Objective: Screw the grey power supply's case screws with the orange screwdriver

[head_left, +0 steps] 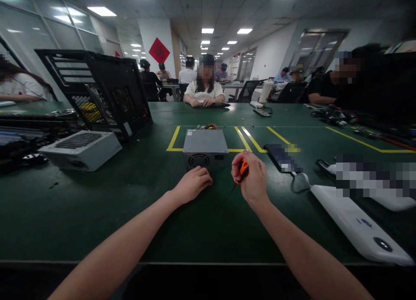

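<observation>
A grey metal computer power supply (206, 140) sits in front of me, its fan grille and socket facing me and coloured wires showing behind it. My left hand (193, 183) rests palm down on the table just before its fan side. Its fingers are curled together, and what is under them is hidden. To the right of the unit, my right hand (251, 176) is closed around the orange-and-black handle of a screwdriver (243, 170). The thin dark shaft points down and to the left, apart from the power supply.
On the left stand a black computer case (110, 89) and a second power supply (81, 150). To the right lie a phone (282, 158) with a cable and a white device (360, 224). Yellow tape (175, 139) marks the green table (208, 239). A person (204, 89) sits opposite.
</observation>
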Demonstrator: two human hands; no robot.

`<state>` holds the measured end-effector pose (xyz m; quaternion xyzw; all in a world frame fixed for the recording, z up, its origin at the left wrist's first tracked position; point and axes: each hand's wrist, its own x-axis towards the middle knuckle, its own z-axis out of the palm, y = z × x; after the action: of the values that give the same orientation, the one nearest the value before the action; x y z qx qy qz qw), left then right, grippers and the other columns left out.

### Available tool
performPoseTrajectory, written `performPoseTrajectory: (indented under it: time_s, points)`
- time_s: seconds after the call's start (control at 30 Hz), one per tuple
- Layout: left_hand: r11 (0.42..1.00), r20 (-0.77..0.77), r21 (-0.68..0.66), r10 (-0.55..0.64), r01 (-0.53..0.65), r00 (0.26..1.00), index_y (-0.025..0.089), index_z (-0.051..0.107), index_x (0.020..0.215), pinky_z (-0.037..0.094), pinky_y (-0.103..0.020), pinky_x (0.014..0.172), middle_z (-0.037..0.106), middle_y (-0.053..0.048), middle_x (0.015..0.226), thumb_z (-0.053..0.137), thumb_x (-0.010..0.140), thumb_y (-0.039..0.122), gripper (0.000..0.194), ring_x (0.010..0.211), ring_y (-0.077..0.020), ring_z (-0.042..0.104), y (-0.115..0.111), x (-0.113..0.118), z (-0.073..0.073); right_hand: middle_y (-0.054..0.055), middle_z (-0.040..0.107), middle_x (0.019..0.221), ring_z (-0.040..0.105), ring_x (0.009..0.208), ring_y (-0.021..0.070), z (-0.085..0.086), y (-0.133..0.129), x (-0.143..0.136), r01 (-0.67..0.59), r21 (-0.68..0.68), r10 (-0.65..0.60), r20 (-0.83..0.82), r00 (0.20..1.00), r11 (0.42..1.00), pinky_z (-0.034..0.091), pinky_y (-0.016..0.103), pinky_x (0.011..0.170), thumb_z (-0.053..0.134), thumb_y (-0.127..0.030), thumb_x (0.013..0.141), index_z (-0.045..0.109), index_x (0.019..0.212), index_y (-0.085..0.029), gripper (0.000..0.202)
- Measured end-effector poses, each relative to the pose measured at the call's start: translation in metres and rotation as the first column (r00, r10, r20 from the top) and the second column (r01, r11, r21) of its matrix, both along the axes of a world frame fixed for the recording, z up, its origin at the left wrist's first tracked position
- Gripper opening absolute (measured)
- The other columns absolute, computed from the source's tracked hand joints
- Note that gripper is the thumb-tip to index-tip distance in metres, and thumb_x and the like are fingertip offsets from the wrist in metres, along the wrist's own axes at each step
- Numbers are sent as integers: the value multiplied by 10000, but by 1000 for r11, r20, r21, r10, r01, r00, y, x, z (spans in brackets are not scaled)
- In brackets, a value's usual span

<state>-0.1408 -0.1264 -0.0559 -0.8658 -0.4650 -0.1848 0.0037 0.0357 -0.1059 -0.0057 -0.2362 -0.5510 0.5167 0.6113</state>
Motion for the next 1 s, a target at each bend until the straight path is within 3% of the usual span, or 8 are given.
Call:
performPoseTrajectory:
  time_s: [0.2, 0.3, 0.4, 0.5, 0.6, 0.7, 0.83, 1.0]
  points:
    - [995, -159, 80, -39, 53, 986, 193, 594, 1056, 391, -319, 783, 561, -63, 1003, 402, 910, 205, 242, 923, -187, 481, -3, 2, 3, -48, 475, 413, 393, 340, 47, 1, 1, -1, -16, -60, 18, 24, 1000, 998, 279, 163, 337, 484, -494, 814, 555, 606, -164, 396]
    - [985, -290, 138, -56, 99, 955, 164, 593, 1032, 375, -338, 767, 564, -82, 997, 404, 897, 159, 232, 922, -210, 482, -5, 7, 7, -53, 460, 412, 385, 347, 46, 1, 0, -2, -17, -67, 19, 22, 1000, 998, 270, 163, 342, 487, -497, 811, 552, 601, -166, 397]
    - [983, -307, 159, -38, 91, 951, 152, 594, 969, 370, -336, 745, 560, -87, 957, 397, 898, 165, 211, 886, -209, 487, -5, 11, 7, -58, 435, 399, 366, 342, 48, 0, -1, -3, -20, -70, 21, 22, 1000, 997, 247, 169, 339, 489, -495, 810, 548, 590, -169, 398]
    - [993, -164, 117, 13, 7, 986, 156, 579, 952, 388, -325, 749, 548, -75, 941, 405, 903, 216, 190, 872, -198, 482, -5, 10, 4, -60, 411, 378, 335, 326, 50, 0, -2, -4, -31, -71, 32, 14, 999, 997, 218, 181, 333, 484, -485, 816, 541, 575, -172, 398]
    - [997, 121, 22, 69, -72, 990, 168, 551, 933, 412, -305, 759, 534, -54, 939, 457, 885, 244, 129, 877, -179, 476, -5, 8, 1, -58, 399, 375, 328, 320, 54, 6, -7, 0, -40, -30, 39, -46, 998, 999, 221, 194, 338, 464, -474, 826, 533, 553, -178, 408]
    - [998, 348, -48, 44, -30, 936, 175, 532, 915, 418, -286, 760, 525, -35, 927, 500, 866, 218, 73, 876, -157, 480, -9, 9, 1, -50, 387, 383, 346, 340, 64, 18, -19, 7, -78, 74, 89, -162, 983, 994, 256, 207, 360, 434, -470, 833, 515, 529, -187, 423]
    - [995, 491, -91, 1, 50, 871, 176, 531, 885, 415, -265, 710, 520, -25, 897, 523, 854, 201, 41, 833, -141, 483, -14, 19, 2, -46, 358, 359, 336, 338, 76, 32, -38, 16, -94, 240, 147, -215, 965, 966, 287, 226, 388, 387, -494, 839, 509, 527, -198, 447]
    - [987, 597, -127, -1, 96, 802, 176, 537, 855, 417, -263, 716, 523, -21, 879, 544, 842, 198, 26, 829, -137, 494, -18, 28, 4, -33, 366, 347, 329, 340, 90, 34, -47, 20, -162, 253, 216, -202, 955, 954, 276, 241, 393, 407, -484, 823, 534, 528, -197, 431]
